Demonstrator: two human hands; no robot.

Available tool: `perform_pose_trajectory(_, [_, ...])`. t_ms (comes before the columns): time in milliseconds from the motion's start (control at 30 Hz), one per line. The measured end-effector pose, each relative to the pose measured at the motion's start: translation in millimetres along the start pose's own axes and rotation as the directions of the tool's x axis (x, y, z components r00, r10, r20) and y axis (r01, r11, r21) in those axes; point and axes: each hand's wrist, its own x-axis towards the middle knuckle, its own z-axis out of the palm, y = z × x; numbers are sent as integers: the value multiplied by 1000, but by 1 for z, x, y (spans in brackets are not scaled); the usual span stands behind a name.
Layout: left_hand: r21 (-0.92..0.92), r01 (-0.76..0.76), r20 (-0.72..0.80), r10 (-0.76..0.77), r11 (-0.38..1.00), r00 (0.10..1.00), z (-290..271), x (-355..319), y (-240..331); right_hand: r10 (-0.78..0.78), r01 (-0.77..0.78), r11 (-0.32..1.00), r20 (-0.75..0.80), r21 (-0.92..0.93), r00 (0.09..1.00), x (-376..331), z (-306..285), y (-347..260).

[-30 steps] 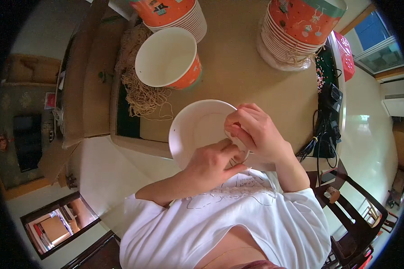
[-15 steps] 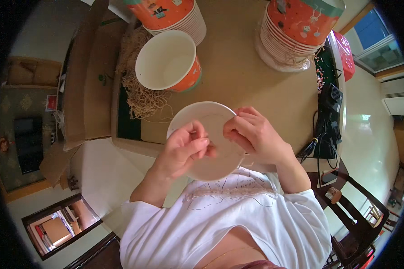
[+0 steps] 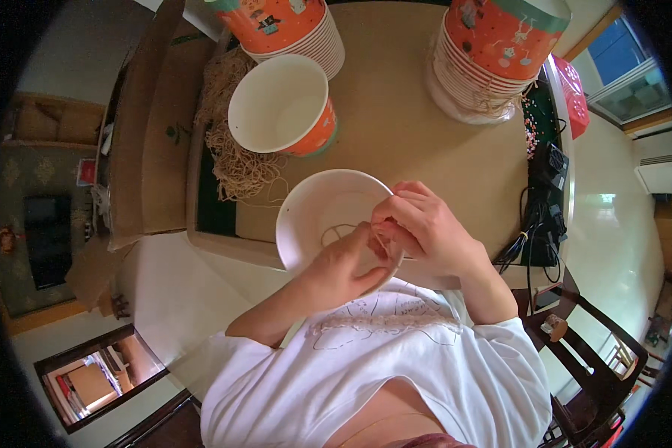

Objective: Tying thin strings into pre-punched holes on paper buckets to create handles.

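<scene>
A white paper cup (image 3: 317, 213) lies tilted at the table's near edge, its open mouth facing up at me. My right hand (image 3: 429, 228) grips its rim on the right side. My left hand (image 3: 340, 269) comes in from below, fingers pinched at the same part of the rim, touching my right hand. A thin tan string (image 3: 337, 228) curves inside the cup up to my left fingertips. Whether the string passes through the cup's wall is hidden by my fingers.
An open orange cup (image 3: 280, 104) stands behind. Stacks of orange patterned cups stand at the back left (image 3: 291, 26) and back right (image 3: 493, 52). A pile of tan strings (image 3: 231, 153) lies left, beside a cardboard box (image 3: 153, 127). Black cables (image 3: 541, 205) and a chair (image 3: 597, 358) are right.
My left hand went left along the cup's rim, then came back to the right and now meets my right hand. The string now shows inside the cup.
</scene>
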Motion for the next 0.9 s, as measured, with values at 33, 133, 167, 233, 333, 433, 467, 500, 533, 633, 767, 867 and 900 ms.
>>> perform_pose_trajectory(33, [-80, 66, 61, -61, 995, 996, 1, 0, -2, -1, 1, 1000, -2, -9, 1000, -1, 0, 1])
perform_pose_trajectory(133, [-260, 48, -34, -59, 964, 998, 5, -3, -7, 0, -1, 1000, -20, -25, 1000, -2, 1, 1])
perform_pose_trajectory(167, [-257, 50, -30, -59, 965, 998, 2, -3, -7, 4, -5, 1000, -34, -31, 999, -3, 2, 1])
perform_pose_trajectory(233, [-353, 213, 13, -223, 911, 975, -6, -5, -3, -3, 2, 1000, -33, -29, 999, -3, 2, 3])
perform_pose_trajectory(333, [-14, 82, 6, -82, 997, 997, -11, 3, 4, -15, 15, 1000, -30, -16, 999, -1, 3, 3])
perform_pose_trajectory(433, [131, -323, -12, 328, 937, 945, 0, 11, -5, -13, 13, 1000, -40, -6, 999, 0, 2, 2])
perform_pose_trajectory(467, [131, -323, -15, 328, 937, 945, 1, 11, -5, -5, 5, 1000, -50, -8, 999, -1, 2, 2])
perform_pose_trajectory(500, [111, -286, -29, 291, 952, 956, 3, 10, -4, -5, 5, 1000, -47, -8, 999, -1, 1, 2])
perform_pose_trajectory(533, [91, -251, -38, 255, 964, 966, 3, 10, -4, -3, 3, 1000, -58, -13, 998, -2, 2, 3])
perform_pose_trajectory(633, [-292, -24, -46, 11, 956, 999, 0, 1, 1, -6, 5, 1000, -58, -5, 998, -4, 3, 5])
perform_pose_trajectory(767, [-506, 190, 26, -205, 841, 978, -7, -4, 5, -14, 15, 1000, -45, 24, 999, -3, 4, 4])
perform_pose_trajectory(867, [-165, -95, -71, 84, 982, 994, -20, -6, 9, 7, -6, 999, -39, 32, 999, -5, 3, 4])
perform_pose_trajectory(900, [116, -266, -52, 274, 957, 960, -26, -4, 10, 10, -9, 1000, -41, 29, 999, -6, 2, 4])
